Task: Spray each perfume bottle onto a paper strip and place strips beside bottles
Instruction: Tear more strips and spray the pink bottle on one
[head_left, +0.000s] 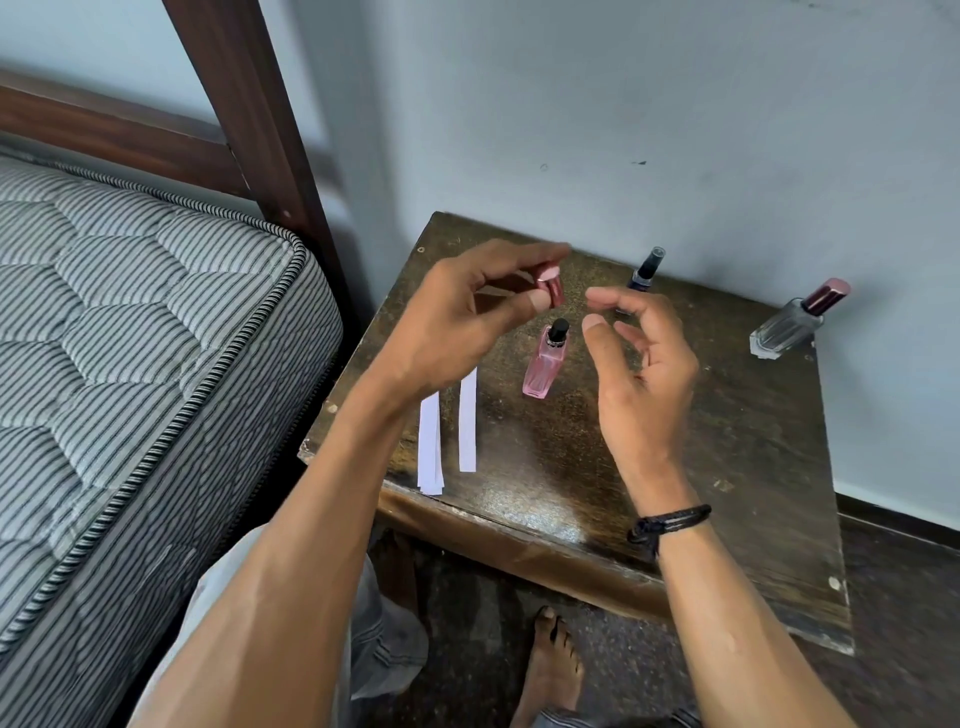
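Pinching a pink cap (550, 290) between thumb and fingertips, the left hand (457, 327) hovers mid-frame; the right hand (644, 384) beside it is loosely curled and holds nothing. Between them the uncapped pink bottle (544, 366) stands on the dark table (727, 467). Paper strips (467, 426) lie to its left, and a dark blue bottle (644, 270) and a clear bottle (787, 330) stand to the upper right.

I get soft, even daylight; the table (545, 496) front glares, the post (249, 130) throws a faint shadow on the wall (623, 104), the left hand (457, 332) blurs slightly.
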